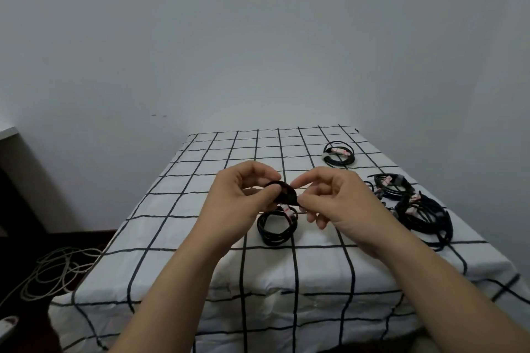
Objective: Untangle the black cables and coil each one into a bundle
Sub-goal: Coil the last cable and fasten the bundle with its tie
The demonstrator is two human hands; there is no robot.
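Fig. 1. Your hands work one black cable above the checked tablecloth [177, 209].
Your left hand [243, 198] and right hand [329, 198] each pinch the black cable loop [285, 195] over mid-table. A black coil [275, 228] sits just below, its link to the loop unclear. A coiled bundle [339, 153] lies far right and a tangled pile [421, 209] beside your right wrist.

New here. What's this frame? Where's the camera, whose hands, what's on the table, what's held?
No machine here: a person works bare-handed, and the single camera sits on their head, looking forward and down. The left hand and right hand both pinch a black cable; its coil shows just below them, and whether it touches the checked cloth is unclear. On the cloth lie a finished bundle at the far side and a tangled pile to the right. A pale cable lies on the floor, left.
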